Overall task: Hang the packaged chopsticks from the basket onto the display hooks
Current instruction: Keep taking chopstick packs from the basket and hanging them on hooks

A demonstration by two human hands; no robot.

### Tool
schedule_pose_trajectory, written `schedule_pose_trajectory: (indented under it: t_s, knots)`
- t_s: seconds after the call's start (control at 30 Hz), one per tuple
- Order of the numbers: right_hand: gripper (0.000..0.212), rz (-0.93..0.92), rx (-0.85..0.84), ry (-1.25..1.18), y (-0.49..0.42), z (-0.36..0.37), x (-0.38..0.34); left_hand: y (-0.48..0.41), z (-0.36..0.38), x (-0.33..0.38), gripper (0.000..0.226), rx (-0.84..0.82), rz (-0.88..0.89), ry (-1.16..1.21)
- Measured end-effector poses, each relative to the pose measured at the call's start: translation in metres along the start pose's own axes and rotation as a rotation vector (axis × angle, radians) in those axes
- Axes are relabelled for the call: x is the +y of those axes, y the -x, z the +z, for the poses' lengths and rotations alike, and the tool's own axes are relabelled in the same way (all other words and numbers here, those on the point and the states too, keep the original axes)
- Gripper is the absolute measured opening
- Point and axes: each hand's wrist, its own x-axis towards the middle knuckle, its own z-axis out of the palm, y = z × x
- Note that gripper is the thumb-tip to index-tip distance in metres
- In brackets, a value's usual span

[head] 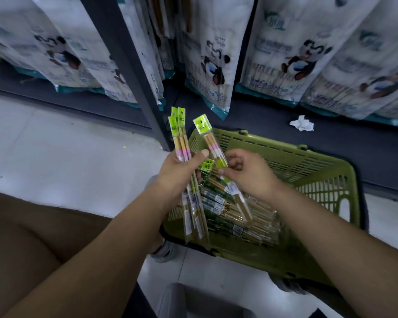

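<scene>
Left hand (182, 171) grips a fan of clear-sleeved chopstick packs (181, 143) with lime header cards; right hand (246, 174) pinches a single pack (213, 148) at its 3 o'clock, over green slatted plastic basket (308, 166). Advisable: square header holes before hanging.

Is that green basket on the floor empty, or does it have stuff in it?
Not empty: a pile of packaged chopsticks lies across the bottom of the green basket.
</scene>
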Motion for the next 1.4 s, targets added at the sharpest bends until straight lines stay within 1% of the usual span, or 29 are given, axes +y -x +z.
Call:
schedule_pose_trajectory:
  t_s: [0.07,0.13,0.23,0.3,0.4,0.47,0.53,0.63,0.73,0.83,0.93,1.07,1.2,1.27,1.4]
  knots:
    - [0.026,-0.043,0.034,-0.123,0.009,-0.008,-0.03,0.011,0.011,0.012,0.032,-0.063,0.032,0.045]
    - [0.024,-0.079,0.065,-0.162,0.021,-0.017,-0.053,0.022,0.022,0.028,0.04,-0.129,0.031,0.108]
    - [0.019,-0.116,0.14,-0.236,0.043,-0.038,-0.081,0.038,0.034,0.057,0.035,-0.205,0.039,0.188]
    - [0.021,-0.14,0.216,-0.257,0.059,-0.056,-0.099,0.048,0.043,0.078,0.036,-0.228,0.093,0.158]
    - [0.021,-0.156,0.279,-0.289,0.086,-0.089,-0.122,0.069,0.053,0.112,0.02,-0.311,0.235,0.084]
    - [0.016,-0.193,0.308,-0.37,0.102,-0.115,-0.139,0.085,0.059,0.136,0.016,-0.358,0.339,0.023]
    - [0.01,-0.258,0.393,-0.409,0.115,-0.144,-0.161,0.1,0.066,0.164,0.017,-0.391,0.443,-0.058]
    - [0.004,-0.406,0.52,-0.397,0.127,-0.185,-0.204,0.124,0.082,0.212,0.022,-0.463,0.598,-0.137]
    - [0.006,-0.535,0.611,-0.337,0.135,-0.217,-0.243,0.138,0.099,0.259,0.03,-0.504,0.745,-0.155]
    - [0.009,-0.588,0.681,-0.323,0.139,-0.241,-0.271,0.144,0.114,0.295,0.038,-0.523,0.843,-0.128]
    - [0.012,-0.609,0.742,-0.324,0.138,-0.259,-0.291,0.143,0.124,0.316,0.034,-0.538,0.902,-0.099]
    - [0.015,-0.612,0.75,-0.399,0.133,-0.271,-0.308,0.141,0.135,0.33,0.033,-0.569,0.943,-0.044]
    - [0.01,-0.647,0.748,-0.401,0.126,-0.281,-0.32,0.137,0.14,0.34,0.031,-0.494,0.938,-0.005]
    - [0.009,-0.664,0.754,-0.393,0.123,-0.286,-0.324,0.136,0.141,0.342,0.033,-0.453,0.902,0.038]
    - [0.021,-0.635,0.776,-0.406,0.117,-0.297,-0.332,0.134,0.144,0.342,0.039,-0.372,0.869,0.073]
